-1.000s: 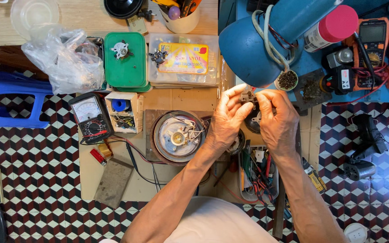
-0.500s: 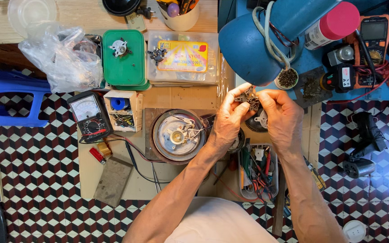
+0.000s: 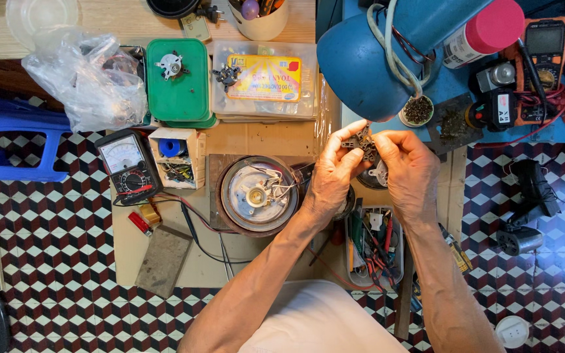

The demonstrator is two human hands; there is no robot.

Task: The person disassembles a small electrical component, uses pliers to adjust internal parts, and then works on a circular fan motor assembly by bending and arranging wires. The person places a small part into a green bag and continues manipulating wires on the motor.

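Observation:
Both hands hold one small dark metal part up under the blue desk lamp. My left hand pinches it from the left, thumb and fingers around its edge. On the other side my right hand grips it with curled fingers. Most of the part is hidden by the fingers. Below and left of the hands, an opened round appliance base with white wires lies on the low wooden table.
An analog multimeter and a small box of parts lie at left. A clear tray of tools sits under my wrists. Green lidded box, plastic parts box, plastic bag, digital meter, blue stool.
Both hands have lifted the small part slightly higher toward the lamp and turned it between the fingers. Nothing else on the table moved.

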